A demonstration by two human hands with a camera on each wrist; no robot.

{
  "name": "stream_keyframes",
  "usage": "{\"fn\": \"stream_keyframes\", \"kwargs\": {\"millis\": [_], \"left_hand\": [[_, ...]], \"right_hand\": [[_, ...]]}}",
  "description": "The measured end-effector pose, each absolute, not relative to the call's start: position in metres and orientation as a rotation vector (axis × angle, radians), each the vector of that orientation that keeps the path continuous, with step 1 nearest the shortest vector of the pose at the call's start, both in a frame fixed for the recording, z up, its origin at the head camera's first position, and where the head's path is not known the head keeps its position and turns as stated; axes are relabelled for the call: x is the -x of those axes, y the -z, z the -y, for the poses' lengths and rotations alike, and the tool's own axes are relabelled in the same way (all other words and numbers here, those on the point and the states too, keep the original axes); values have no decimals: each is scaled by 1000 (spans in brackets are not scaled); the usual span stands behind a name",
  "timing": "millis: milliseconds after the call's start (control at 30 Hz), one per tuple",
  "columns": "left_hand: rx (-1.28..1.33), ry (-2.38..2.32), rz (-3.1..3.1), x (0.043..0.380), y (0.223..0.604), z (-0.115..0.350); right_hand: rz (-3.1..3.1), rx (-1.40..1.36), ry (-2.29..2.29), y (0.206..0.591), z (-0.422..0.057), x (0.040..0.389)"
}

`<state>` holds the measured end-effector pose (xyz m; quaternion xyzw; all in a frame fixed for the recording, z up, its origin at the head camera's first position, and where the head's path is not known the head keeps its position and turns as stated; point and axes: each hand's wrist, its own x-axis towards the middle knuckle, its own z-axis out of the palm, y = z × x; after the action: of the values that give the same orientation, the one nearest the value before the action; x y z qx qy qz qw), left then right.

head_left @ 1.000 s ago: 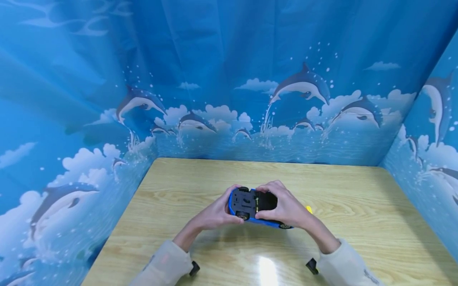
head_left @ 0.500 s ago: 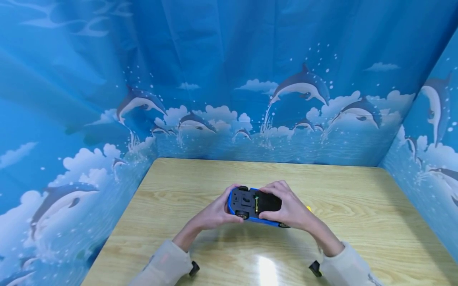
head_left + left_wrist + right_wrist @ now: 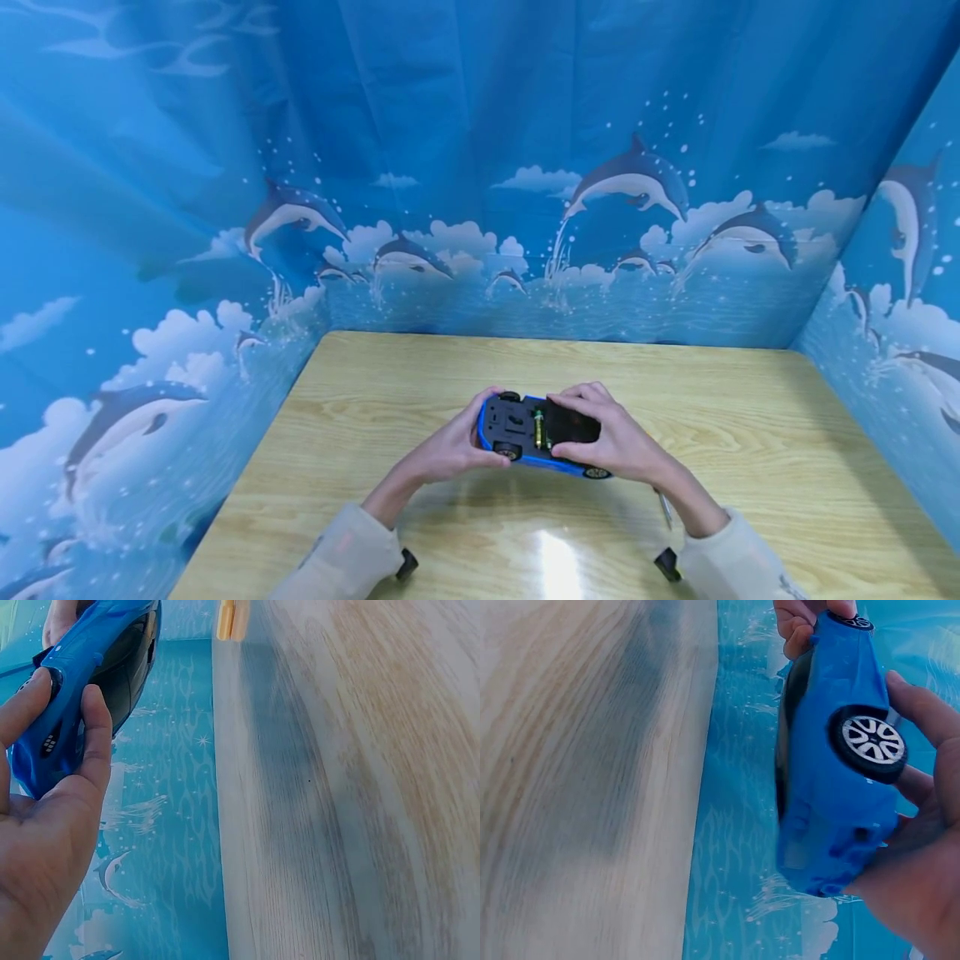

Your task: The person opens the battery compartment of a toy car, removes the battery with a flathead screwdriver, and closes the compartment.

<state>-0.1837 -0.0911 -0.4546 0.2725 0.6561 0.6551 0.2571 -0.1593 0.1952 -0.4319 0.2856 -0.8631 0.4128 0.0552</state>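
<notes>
Both hands on a blue toy car (image 3: 517,423), turned wheels-up in the middle of the work area over the wooden counter (image 3: 765,433). Left hand (image 3: 457,448) curled round one end: thumb along the near side by a wheel, fingers wrapping the far side; firm hold, gap only as wide as the body. Right hand (image 3: 622,442) arched over the other half, thumb low, fingers high, bent about a dark section of the underside; also gripping, though whether a loose cover sits in that grasp cannot be told. Between the hands, a gold-green cylinder (image 3: 538,429), battery-like, lies crosswise in the exposed underside. Right wrist view: bent fingers around the car's body near a spoked wheel (image 3: 874,741), palm close behind. Forearms angle inward from the near edge, wrists raised; pale left sleeve (image 3: 341,554) and right sleeve (image 3: 738,558), dark pieces (image 3: 407,564) at both cuffs. Slim metallic rod (image 3: 664,508) on the counter, just beside the right forearm. Left wrist view: yellow-orange object (image 3: 226,619), cropped, at the counter's edge. Dolphin-print backdrop (image 3: 480,183) behind.
</notes>
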Motion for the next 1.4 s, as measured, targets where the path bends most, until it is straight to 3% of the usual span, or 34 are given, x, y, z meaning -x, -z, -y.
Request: {"fn": "stream_keyframes", "kwargs": {"millis": [367,700,1400], "left_hand": [[-676,-1714,-1885,180,456,94],[-682,-1781,-1890,182,450,105],[-660,-1783,-1902,180,454,114]], "right_hand": [[2533,-670,-1434,420,-202,157],[2585,-355,-1276,416,-225,170],[2783,-78,-1159,461,-241,209]]}}
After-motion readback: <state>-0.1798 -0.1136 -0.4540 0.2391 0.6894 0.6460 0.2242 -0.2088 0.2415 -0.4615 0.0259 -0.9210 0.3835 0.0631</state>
